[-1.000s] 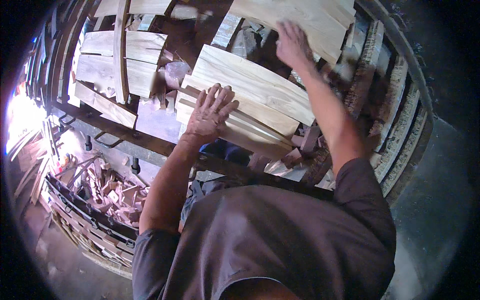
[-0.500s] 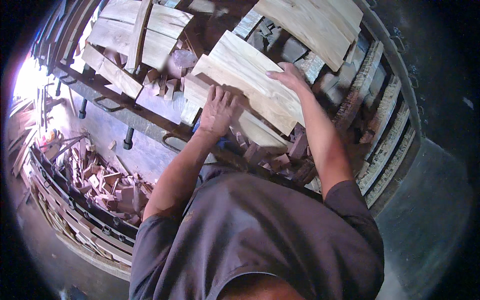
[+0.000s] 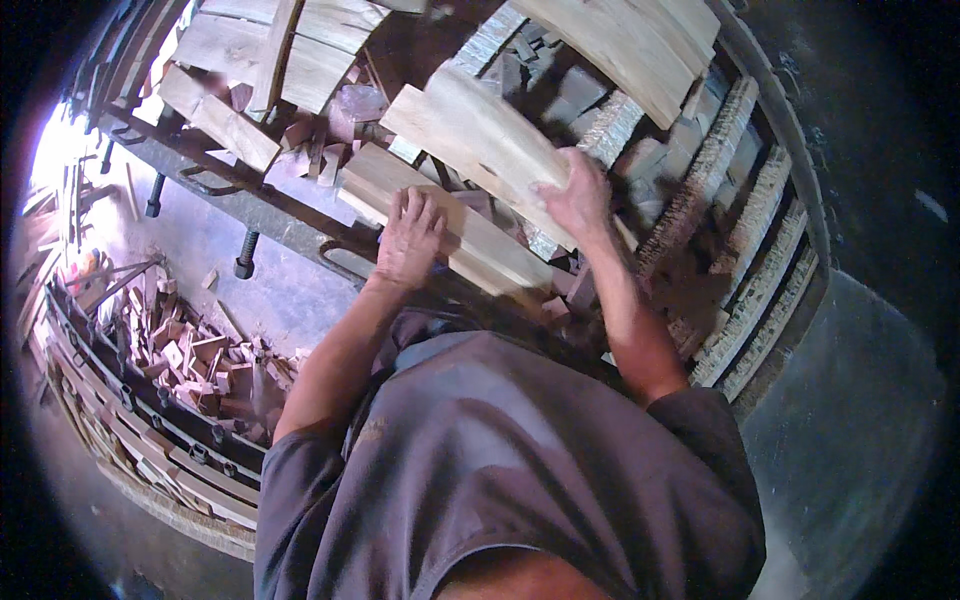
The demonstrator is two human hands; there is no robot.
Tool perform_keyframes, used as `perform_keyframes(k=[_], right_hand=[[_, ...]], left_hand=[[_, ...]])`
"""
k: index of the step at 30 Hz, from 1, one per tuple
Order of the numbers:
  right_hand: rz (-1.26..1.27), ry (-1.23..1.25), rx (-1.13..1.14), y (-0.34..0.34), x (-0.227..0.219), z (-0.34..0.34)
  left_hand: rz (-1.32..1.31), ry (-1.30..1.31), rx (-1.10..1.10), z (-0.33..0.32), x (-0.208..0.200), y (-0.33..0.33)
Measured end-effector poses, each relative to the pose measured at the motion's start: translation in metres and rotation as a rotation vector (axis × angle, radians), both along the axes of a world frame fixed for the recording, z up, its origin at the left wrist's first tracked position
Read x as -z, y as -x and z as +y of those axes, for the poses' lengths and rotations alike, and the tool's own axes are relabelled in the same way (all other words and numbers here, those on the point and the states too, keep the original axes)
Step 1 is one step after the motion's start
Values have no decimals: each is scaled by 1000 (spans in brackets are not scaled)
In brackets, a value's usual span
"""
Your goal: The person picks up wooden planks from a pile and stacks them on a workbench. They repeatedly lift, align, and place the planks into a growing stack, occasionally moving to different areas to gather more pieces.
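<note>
My left hand [image 3: 412,240] is closed over a narrow wooden board [image 3: 490,243], its fingers curled across the top; the thumb is hidden. This board lies slanting along the near side of the rack, close to my body. My right hand [image 3: 580,195] grips the right end of a pale board [image 3: 500,120], which is smeared by motion. Directly beneath it, another light board [image 3: 455,147] sticks out on the near side. A gap with small wood pieces shows between these boards and the narrow one.
Wide boards [image 3: 630,50] lie at the far right, others [image 3: 325,50] at the far left. Rough-edged slats [image 3: 745,250] line the right side. A metal rail [image 3: 240,205] with loops and bolts runs along the left. Wood offcuts [image 3: 205,350] fill a bin at lower left.
The narrow board under my left hand has come nearer and left, opening a gap beside the other boards. My right hand has moved slightly nearer, and the pale board it grips has shifted.
</note>
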State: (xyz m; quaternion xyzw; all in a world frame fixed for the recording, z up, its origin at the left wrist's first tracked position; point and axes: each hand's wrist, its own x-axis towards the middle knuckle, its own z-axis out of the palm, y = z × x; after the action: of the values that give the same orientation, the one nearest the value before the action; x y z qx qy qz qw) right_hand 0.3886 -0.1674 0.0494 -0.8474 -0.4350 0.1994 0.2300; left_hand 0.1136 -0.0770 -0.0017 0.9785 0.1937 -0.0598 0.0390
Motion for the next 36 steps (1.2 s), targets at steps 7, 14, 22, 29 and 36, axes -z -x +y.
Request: perform_keyframes(k=[7, 14, 22, 29, 36], right_hand=[[-45, -23, -43, 73, 25, -23], [30, 96, -63, 64, 23, -16], [37, 116, -108, 53, 34, -15], [146, 146, -60, 48, 30, -10], [156, 181, -71, 30, 24, -1]], left_hand=[[-98, 79, -175, -8, -22, 2], [-499, 457, -1044, -42, -16, -15], [-909, 1775, -1368, -26, 10, -42], [-923, 1815, -1378, -31, 55, -26], [-931, 1726, -1545, -26, 14, -42]])
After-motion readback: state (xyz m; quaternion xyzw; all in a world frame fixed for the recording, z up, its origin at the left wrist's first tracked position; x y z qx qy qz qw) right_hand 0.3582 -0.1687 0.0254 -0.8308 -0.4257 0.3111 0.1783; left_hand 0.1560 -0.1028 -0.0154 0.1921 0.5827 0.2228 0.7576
